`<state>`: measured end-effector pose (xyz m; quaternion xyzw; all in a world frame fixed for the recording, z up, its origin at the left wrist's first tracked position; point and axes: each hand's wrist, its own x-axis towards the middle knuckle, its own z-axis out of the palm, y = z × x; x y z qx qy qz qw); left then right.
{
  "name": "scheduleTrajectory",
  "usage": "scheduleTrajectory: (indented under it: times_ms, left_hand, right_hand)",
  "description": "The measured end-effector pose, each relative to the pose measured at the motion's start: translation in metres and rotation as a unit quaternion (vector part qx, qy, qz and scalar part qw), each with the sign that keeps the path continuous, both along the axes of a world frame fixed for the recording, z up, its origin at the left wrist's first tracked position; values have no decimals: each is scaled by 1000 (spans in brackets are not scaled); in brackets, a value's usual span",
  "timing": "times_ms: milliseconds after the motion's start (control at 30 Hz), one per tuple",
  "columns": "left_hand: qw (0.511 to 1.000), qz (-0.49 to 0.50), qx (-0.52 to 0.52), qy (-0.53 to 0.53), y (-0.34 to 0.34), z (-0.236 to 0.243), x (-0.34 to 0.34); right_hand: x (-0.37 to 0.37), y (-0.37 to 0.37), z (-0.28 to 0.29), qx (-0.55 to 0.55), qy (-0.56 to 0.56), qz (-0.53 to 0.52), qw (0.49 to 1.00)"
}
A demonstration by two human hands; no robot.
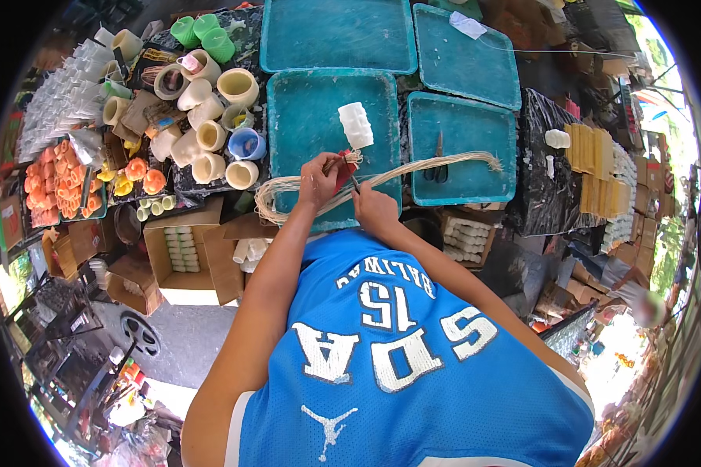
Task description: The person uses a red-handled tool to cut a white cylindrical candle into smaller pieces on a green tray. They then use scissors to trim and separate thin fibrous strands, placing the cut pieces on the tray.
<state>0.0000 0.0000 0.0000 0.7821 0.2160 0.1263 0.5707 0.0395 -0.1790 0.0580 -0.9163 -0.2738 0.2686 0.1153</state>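
Observation:
My left hand [318,180] is closed, pinching a small red piece [343,173] by the end of a bundle of cream cords [432,163]. The cords loop round to the left below that hand and stretch right across two teal trays. My right hand [375,208] is closed on a thin dark tool [355,184] whose tip points at the red piece; its kind is too small to tell. Just above the hands, a white moulded candle [356,124] lies in the near teal tray [300,101]. Scissors [440,170] lie in the right tray [487,187], partly under the cords.
Cream cylindrical moulds [237,86] crowd the left table, with green candles [213,39], orange candles [54,183] and white ones [70,93] around them. Yellow slabs [600,171] stand on the black-covered table at right. Cardboard boxes [199,247] sit below.

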Motion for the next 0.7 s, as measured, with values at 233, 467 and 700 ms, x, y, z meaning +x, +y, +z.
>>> scheduleTrajectory:
  times_ms: [233,467,700]
  left_hand:
    - [999,-27,-41,-3,12,1,8]
    - [997,-54,-42,33,13,-7,8]
    - [998,-50,-46,15,4,4,5]
  right_hand:
    - [4,8,3,14,-37,10,999]
    - [1,6,6,20,-42,4,999]
    - [7,20,6,24,-48,-2,999]
